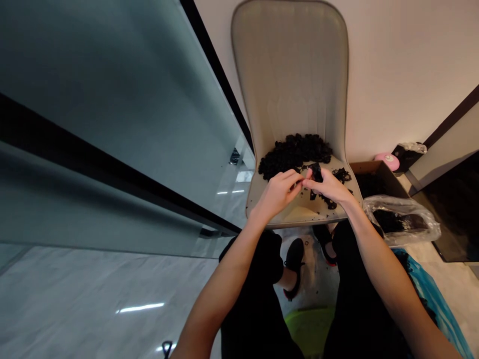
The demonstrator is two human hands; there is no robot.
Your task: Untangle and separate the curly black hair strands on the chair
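Observation:
Over the front of a grey padded chair (292, 65), my two hands meet fingertip to fingertip. My right hand (330, 185) is closed on a small black, thin-looking piece (316, 172) whose kind I cannot make out. My left hand (283, 189) is closed in a pinch close to it, and what lies between its fingers is too small to name. Behind my hands, a heap of small black pieces (295, 152) covers the back of the seat. More black scraps (329, 202) and tiny crumbs lie around and below my right hand.
Right of the chair stand an open cardboard box (389, 174) with dark contents, a clear plastic bag (426, 229) holding black pieces, and a pink round object (388, 160). A blue bag (430, 284) lies by my leg. Left is a glass panel (149, 89) with black frame bars.

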